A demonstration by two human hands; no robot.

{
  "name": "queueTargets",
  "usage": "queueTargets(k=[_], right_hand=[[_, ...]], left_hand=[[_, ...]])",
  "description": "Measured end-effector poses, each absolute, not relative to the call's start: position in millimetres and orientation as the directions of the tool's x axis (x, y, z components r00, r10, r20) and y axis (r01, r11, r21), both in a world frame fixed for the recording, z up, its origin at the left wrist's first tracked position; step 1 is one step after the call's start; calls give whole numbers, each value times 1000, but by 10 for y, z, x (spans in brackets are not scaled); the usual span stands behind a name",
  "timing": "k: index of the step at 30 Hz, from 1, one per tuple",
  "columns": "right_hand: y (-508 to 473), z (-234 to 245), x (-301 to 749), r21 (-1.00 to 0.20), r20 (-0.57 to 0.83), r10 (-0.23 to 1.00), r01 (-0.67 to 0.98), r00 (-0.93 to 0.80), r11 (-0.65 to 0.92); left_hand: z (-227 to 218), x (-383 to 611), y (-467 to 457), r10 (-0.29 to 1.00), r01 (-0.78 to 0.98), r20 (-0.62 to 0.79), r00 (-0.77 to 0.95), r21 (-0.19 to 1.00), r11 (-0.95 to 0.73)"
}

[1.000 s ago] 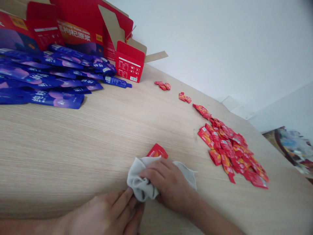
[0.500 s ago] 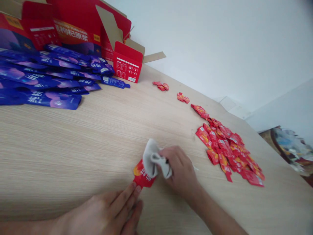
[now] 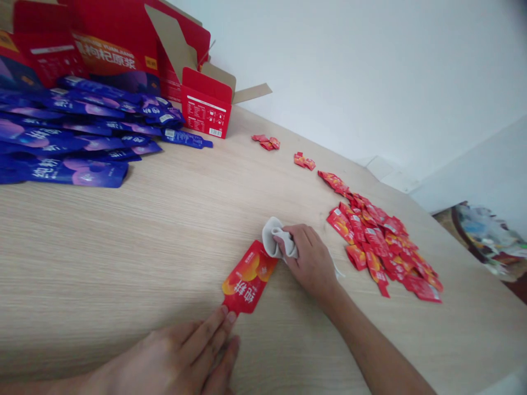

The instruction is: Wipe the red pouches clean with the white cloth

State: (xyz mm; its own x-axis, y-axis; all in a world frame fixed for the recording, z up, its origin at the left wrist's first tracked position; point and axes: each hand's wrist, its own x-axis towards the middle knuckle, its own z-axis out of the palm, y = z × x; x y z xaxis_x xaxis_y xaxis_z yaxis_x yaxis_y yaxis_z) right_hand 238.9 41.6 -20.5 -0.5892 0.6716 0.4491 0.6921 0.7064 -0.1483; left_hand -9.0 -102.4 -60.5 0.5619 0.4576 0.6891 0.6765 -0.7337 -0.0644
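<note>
Well, where's that lone red sachet (image 3: 249, 277) lying?

Flat on the pale wood tabletop (image 3: 123, 247), right in front of the person and between the two hands. Its long axis runs from about 7 o'clock up to 1 o'clock.

And the hands?

The left hand (image 3: 177, 356) is at 7 o'clock from it, open, its fingers slightly spread and gripping nothing, with the tips at the sachet's lower end. The right hand (image 3: 310, 255) is near 2 o'clock, curled shut around a bunched grey cloth (image 3: 276, 238).

Is that cloth touching the sachet?

It looks that way, at the upper corner. Neither hand is clearly nearer: one's at each end.

What's around them?

A heap of small red sachets (image 3: 381, 247) at 3 o'clock from the right hand, blue-purple sachets (image 3: 69, 137) at 10 o'clock, and an open red carton (image 3: 206, 107) at 11.
</note>
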Motion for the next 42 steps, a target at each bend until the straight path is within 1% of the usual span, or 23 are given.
queueTargets(k=[2,4,6,7,9,11,12,14,15,18,20,22,25,28,30,32,34,38,40,42], right_hand=[[202,-181,2277,-207,471,615,599,-632,774],[23,-186,2153,-238,399,518,460,-757,855],[-22,-216,2081,-269,300,456,385,-838,883],[20,-238,2081,-280,271,472,400,-839,873],[206,-284,2160,-269,265,576,514,-773,814],[453,-326,2319,-201,292,678,650,-675,733],[568,-343,2410,-155,313,708,702,-633,696],[742,-368,2576,-94,370,742,772,-559,629],[795,-377,2638,-86,406,750,795,-523,601],[853,-397,2725,-132,498,756,825,-425,550],[857,-413,2725,-171,522,758,823,-391,542],[869,-433,2713,-205,521,769,820,-371,535],[907,-463,2706,-253,505,795,823,-335,508],[939,-479,2709,-282,486,812,821,-324,497],[947,-474,2708,-288,471,820,822,-326,492],[945,-460,2703,-288,448,834,832,-321,475],[940,-443,2697,-285,424,849,843,-316,456],[943,-424,2692,-273,401,856,849,-326,452],[953,-427,2693,-274,394,858,849,-329,451],[962,-433,2694,-269,388,859,851,-333,451]], left_hand=[[-598,-89,-1017,454,677,691,563,-71,-732],[-586,-84,-1008,454,675,691,563,-66,-735],[-575,-75,-1002,459,676,697,550,-50,-735],[-572,-69,-1002,461,676,698,548,-45,-735],[-565,-61,-1007,464,681,703,539,-39,-731],[-545,-63,-1009,478,686,687,547,-41,-726],[-525,-71,-1002,481,682,681,552,-38,-730],[-459,-100,-956,470,652,678,564,-17,-758],[-416,-120,-916,463,625,670,580,-1,-781],[-285,-179,-748,442,535,627,641,47,-843],[-243,-199,-644,450,534,594,666,41,-844],[-254,-197,-579,495,581,568,658,35,-813],[-312,-156,-549,611,655,457,647,78,-752],[-310,-57,-528,733,727,273,623,144,-672],[-256,52,-489,833,815,127,538,177,-552],[-185,182,-429,897,881,29,441,178,-439],[-122,296,-365,924,911,-5,383,168,-377],[-48,331,-283,943,928,-18,332,185,-323],[-13,228,-250,952,927,-17,306,235,-294],[43,79,-197,962,916,-18,272,310,-254]])
